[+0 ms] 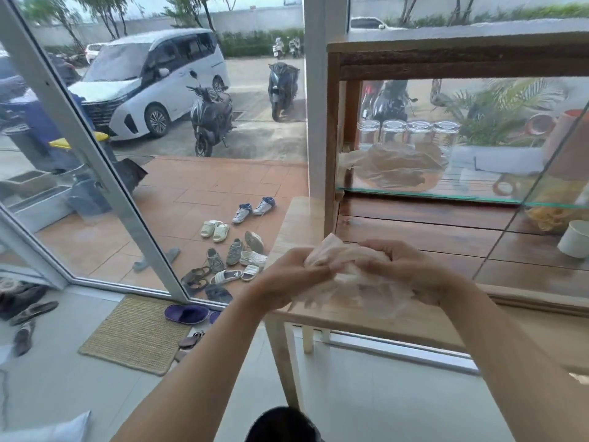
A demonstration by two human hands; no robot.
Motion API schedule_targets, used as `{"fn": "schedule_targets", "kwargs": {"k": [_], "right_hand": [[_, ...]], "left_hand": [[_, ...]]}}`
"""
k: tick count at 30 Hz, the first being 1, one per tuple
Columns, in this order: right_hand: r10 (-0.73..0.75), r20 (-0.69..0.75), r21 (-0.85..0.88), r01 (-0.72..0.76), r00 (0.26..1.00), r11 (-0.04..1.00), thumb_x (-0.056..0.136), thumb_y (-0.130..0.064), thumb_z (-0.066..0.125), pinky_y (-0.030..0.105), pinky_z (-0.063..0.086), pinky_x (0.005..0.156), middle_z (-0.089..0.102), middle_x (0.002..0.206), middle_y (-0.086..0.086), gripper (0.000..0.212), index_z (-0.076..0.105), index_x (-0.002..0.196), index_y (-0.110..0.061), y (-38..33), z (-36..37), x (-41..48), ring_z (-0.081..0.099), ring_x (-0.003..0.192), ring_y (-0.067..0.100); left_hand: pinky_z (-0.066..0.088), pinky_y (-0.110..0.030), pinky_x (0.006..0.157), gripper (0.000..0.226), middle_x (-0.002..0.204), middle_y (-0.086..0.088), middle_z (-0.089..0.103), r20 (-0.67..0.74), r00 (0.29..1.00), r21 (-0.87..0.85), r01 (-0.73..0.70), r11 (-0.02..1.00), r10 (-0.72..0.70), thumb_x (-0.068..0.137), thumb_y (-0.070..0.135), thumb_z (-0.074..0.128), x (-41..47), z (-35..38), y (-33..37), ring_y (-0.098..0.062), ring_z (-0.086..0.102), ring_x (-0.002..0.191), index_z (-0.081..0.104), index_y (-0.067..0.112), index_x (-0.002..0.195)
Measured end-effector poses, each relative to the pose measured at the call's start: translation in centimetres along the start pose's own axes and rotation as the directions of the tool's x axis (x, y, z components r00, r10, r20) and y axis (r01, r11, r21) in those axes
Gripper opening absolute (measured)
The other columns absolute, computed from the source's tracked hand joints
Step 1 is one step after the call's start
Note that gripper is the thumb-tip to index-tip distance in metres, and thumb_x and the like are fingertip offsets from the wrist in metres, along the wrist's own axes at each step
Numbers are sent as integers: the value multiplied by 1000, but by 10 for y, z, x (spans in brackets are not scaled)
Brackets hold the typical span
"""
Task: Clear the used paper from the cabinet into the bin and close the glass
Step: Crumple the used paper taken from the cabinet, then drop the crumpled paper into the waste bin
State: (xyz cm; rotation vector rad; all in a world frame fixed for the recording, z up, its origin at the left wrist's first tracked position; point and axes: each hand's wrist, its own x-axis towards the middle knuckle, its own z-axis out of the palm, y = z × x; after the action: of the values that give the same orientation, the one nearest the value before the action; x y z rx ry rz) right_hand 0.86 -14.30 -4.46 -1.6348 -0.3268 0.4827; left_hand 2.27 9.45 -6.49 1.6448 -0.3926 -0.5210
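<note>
- Head view: dark round shape (pixel 282 424) at bottom edge, too cropped to identify
- Both forearms reach forward and meet over front edge of table (pixel 322 319)
- Left hand (pixel 291 277) and right hand (pixel 404 269) close together, both clenched on one crumpled paper (pixel 347 275); fingers curled into the wad, loose edges hang below the hands
- Paper held just in front of the cabinet (pixel 333 129), above table top, touching neither as far as can be judged
- Cabinet: wood frame, stands on table; bottom boards dark wood, with a white cup (pixel 575 239) at right
- Glass pane (pixel 541 173) seen at right of cabinet, slanting; front left part of cabinet looks open
- Glass shelf (pixel 430 190) above the boards; second crumpled paper (pixel 395 169) lies on it, left half
- Four upturned glasses (pixel 409 132) in a row behind that paper
- Floor, left of table: woven mat (pixel 137 334), purple slipper (pixel 186 313) at its far right corner
- Beyond window wall: shoes (pixel 234 250) scattered on red tiles
- Farther: two scooters (pixel 210 114), white van (pixel 149 81), blue bin (pixel 41 129) with yellow lid part at far left, outdoors
</note>
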Motion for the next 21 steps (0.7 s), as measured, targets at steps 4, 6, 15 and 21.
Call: {"fn": "schedule_targets", "kwargs": {"k": [4, 6, 15, 21], "right_hand": [[9, 10, 73, -10, 1000, 997, 82, -47, 70, 28, 54, 61, 72, 90, 7, 40, 73, 105, -15, 11, 64, 34, 67, 76, 17], [32, 29, 133, -35, 999, 991, 83, -44, 69, 33, 56, 68, 71, 97, 13, 42, 72, 109, -11, 20, 95, 53, 67, 82, 22], [227, 163, 111, -247, 960, 963, 85, -43, 68, 38, 52, 77, 73, 108, 25, 48, 72, 113, -4, 116, 230, 109, 66, 92, 27], [526, 233, 45, -549, 818, 834, 90, -41, 67, 35, 50, 77, 73, 95, 12, 50, 67, 114, 2, 241, 270, 130, 65, 85, 22]], "left_hand": [[54, -21, 50, 31, 75, 1, 74, -95, 994, -185, 31, 982, -49, 91, 45, 64, -50, -37, -27, -9, 66, 60, 77, 17, 97], [54, -24, 48, 37, 76, -1, 74, -161, 982, -276, 53, 960, -100, 86, 50, 68, -74, -55, -45, -11, 66, 58, 78, 16, 98], [39, -21, 40, 39, 66, -16, 61, -457, 788, -448, 198, 872, -413, 95, 33, 63, -177, -92, -175, -18, 54, 45, 65, -6, 99], [44, -37, 61, 44, 81, -22, 59, -417, 625, -608, 348, 714, -660, 93, 34, 66, -201, -77, -287, -31, 54, 68, 64, -9, 105]]}}
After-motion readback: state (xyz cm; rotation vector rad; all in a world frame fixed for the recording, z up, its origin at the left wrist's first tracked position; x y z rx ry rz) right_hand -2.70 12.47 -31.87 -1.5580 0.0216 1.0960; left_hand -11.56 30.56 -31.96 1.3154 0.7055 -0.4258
